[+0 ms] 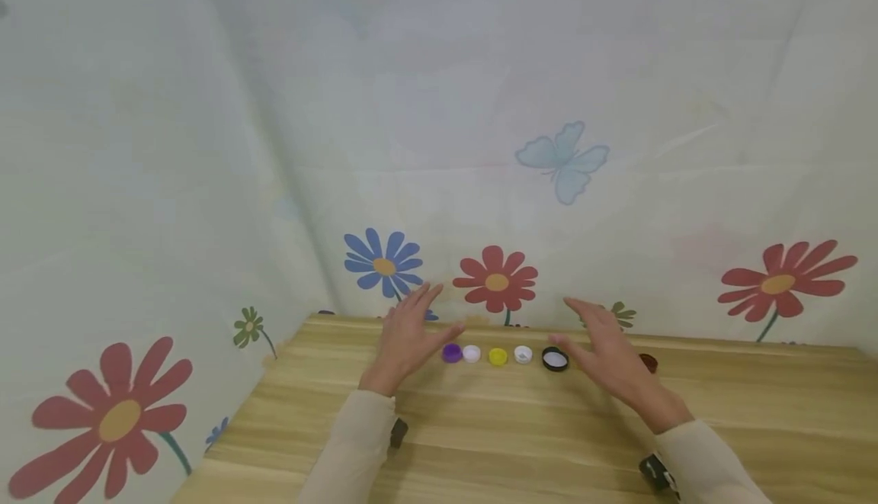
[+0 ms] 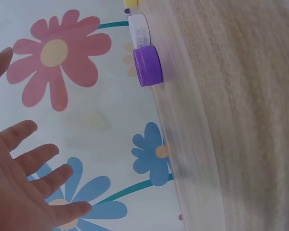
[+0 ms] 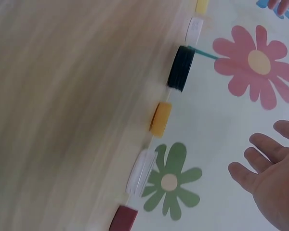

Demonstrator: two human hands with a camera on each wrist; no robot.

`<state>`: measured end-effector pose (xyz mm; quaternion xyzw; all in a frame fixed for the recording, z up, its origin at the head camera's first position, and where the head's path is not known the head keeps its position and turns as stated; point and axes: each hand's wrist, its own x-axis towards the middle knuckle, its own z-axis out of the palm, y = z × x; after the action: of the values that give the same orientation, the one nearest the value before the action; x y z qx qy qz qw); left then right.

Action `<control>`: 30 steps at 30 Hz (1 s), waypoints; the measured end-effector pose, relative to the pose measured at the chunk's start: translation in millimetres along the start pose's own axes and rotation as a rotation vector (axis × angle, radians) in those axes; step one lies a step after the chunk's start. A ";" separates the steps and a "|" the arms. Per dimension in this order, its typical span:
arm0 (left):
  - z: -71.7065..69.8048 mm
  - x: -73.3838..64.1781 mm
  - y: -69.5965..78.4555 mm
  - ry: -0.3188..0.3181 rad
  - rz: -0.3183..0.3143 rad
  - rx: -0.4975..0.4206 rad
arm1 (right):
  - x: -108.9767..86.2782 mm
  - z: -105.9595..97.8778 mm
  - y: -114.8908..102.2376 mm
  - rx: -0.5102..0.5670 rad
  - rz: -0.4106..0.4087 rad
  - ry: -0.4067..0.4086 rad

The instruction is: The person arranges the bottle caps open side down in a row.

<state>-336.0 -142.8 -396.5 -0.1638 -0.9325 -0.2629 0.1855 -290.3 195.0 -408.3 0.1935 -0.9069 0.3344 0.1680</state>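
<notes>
A row of bottle caps lies along the back of the wooden table. From the left come a purple cap [image 1: 452, 353], a white cap [image 1: 471, 354], a yellow cap [image 1: 498, 356], another white cap [image 1: 523, 354] and a black cap [image 1: 555, 359]. A dark red cap [image 1: 648, 363] sits farther right. In the right wrist view an orange cap [image 3: 161, 119] and a clear lid [image 3: 142, 172] stand between the black and red ones. My left hand [image 1: 411, 340], fingers spread, hovers left of the purple cap. Near the black cap my right hand [image 1: 607, 351] is raised, fingers extended, holding nothing.
Behind the table [image 1: 494, 428] hangs a pale cloth [image 1: 439, 107] printed with flowers and a butterfly; it also runs along the left side. Dark straps with small devices [image 1: 657, 473] are on both wrists.
</notes>
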 end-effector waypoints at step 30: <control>1.7 -0.2 -17.5 -0.019 0.033 -0.222 | 35.4 56.4 -38.9 0.160 -0.014 -0.031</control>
<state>-343.3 -156.0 -405.4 -0.2009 -0.8966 -0.3601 0.1617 -312.8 121.4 -412.4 0.2178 -0.8783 0.4018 0.1403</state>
